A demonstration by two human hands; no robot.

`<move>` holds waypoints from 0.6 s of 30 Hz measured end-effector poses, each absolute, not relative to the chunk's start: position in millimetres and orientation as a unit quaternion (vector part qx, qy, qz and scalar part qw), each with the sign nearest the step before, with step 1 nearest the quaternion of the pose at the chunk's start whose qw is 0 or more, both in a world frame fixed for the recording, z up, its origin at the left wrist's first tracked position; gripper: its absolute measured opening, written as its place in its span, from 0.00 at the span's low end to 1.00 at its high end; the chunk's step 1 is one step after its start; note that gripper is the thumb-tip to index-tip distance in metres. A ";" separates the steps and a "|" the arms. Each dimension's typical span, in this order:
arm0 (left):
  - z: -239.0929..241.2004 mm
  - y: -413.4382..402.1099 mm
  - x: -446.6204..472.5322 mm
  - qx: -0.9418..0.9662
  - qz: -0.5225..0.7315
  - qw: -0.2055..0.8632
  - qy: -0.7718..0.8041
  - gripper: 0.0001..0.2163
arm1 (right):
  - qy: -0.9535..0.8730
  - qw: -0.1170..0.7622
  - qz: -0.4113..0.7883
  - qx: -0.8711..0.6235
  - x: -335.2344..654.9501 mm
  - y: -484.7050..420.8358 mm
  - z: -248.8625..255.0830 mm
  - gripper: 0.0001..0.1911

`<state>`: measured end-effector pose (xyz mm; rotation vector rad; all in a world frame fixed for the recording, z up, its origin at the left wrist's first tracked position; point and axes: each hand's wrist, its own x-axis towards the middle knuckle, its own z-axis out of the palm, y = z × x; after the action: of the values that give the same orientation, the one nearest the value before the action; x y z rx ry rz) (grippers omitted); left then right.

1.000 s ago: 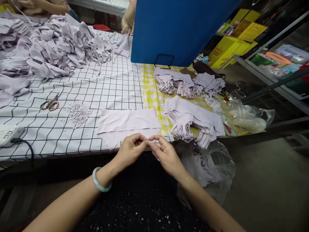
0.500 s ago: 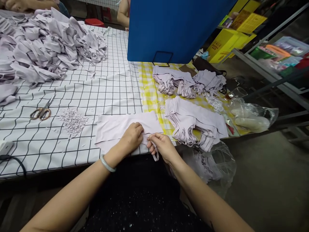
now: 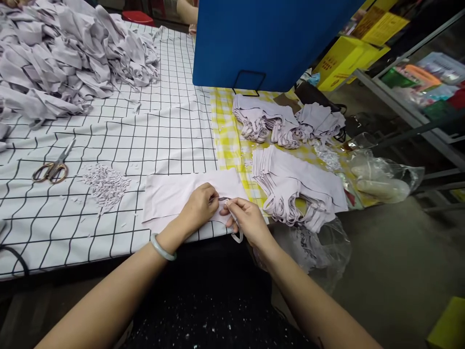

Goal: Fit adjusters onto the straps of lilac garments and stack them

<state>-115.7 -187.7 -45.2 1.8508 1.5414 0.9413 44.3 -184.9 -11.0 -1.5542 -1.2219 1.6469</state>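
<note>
My left hand (image 3: 199, 207) rests with curled fingers on a flat pale lilac fabric piece (image 3: 170, 194) at the table's near edge, pinching its right end. My right hand (image 3: 247, 220) is closed on the same end of the fabric and on a thin lilac loop (image 3: 238, 236) that hangs below the fingers. The two hands almost touch. A pale green bangle (image 3: 162, 247) circles my left wrist.
Scissors (image 3: 51, 168) and a heap of small fabric snippets (image 3: 105, 183) lie to the left. Stacks of finished lilac pieces (image 3: 298, 186) sit to the right, a large loose pile (image 3: 61, 58) at far left. A blue board (image 3: 269, 39) stands behind. Another person's arm (image 3: 183, 9) shows at the top.
Both hands have moved forward from the table edge onto the flat fabric piece. The right hand now holds a loop that hangs down.
</note>
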 end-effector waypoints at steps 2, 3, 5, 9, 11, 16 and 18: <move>-41.9 -187.0 -117.2 0.678 0.348 0.290 0.579 0.06 | -0.424 0.273 0.633 -0.588 40.6 -184.9 -11.4 0.09; -40.5 -187.0 -117.6 0.676 0.348 0.294 0.580 0.06 | -0.406 0.276 0.639 -0.592 38.7 -183.9 -12.0 0.08; -38.6 -187.5 -117.7 0.673 0.347 0.298 0.581 0.06 | -0.380 0.288 0.645 -0.597 35.7 -180.6 -13.4 0.07; -37.2 -188.3 -116.5 0.681 0.346 0.290 0.576 0.07 | -0.372 0.293 0.649 -0.595 34.8 -175.4 -15.5 0.07; -37.2 -188.4 -115.9 0.684 0.346 0.285 0.575 0.06 | -0.372 0.293 0.650 -0.593 35.5 -175.1 -16.0 0.07; -37.5 -188.7 -115.4 0.682 0.352 0.281 0.576 0.07 | -0.384 0.286 0.649 -0.591 32.7 -177.2 -17.6 0.07; -37.6 -188.4 -115.4 0.681 0.351 0.284 0.576 0.07 | -0.391 0.280 0.645 -0.593 30.4 -177.5 -17.8 0.06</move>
<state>-115.4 -188.4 -37.6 1.8235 1.5428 0.9385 30.4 -177.5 -17.8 -1.5904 -1.0495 1.7296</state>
